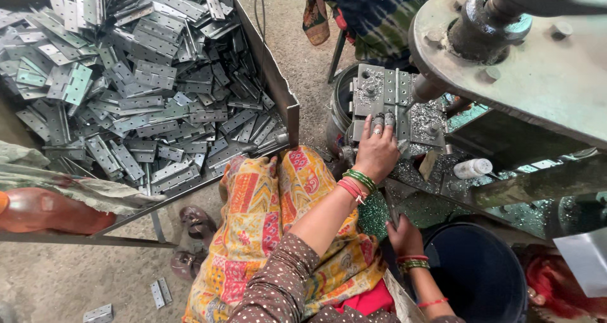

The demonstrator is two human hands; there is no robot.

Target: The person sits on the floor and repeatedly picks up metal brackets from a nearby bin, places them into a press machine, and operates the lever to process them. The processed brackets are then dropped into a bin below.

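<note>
Under machine arm (pixel 506 64), hinge (pixel 387 102) partly hidden, left hand (pixel 377 149)

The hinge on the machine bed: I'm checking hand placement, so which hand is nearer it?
Left. The left hand rests on the hinge; the right hand is low, beside the dark bucket.

Grey metal hinge (pixel 387 95) open, flat on machine bed, under fingertips.

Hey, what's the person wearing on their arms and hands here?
The left hand has rings on its fingers, with green and red bangles at the wrist and a brown sleeve with small white dots on the upper arm. The right hand has red and green bangles at the wrist and a thin red band further up the forearm.
</note>
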